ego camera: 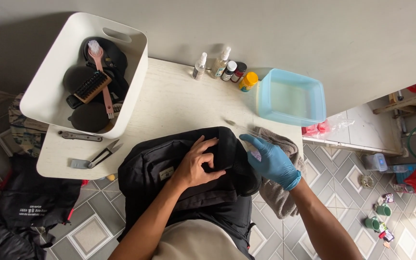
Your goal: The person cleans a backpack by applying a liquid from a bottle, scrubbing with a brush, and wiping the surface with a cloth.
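With the bare left hand (199, 166) pinning the black backpack (179, 178) in a closed grip, the gloved right hand (271, 161) (half-curled, apparently holding nothing) should work small, steady passes.

A single head-worn camera looks almost straight down from above the person's own chest, close over the work. The small white wooden table (169, 103) fills the middle of the frame, its far edge against the grey wall along the top. Grey patterned floor tiles (333, 183) show at lower left and lower right.
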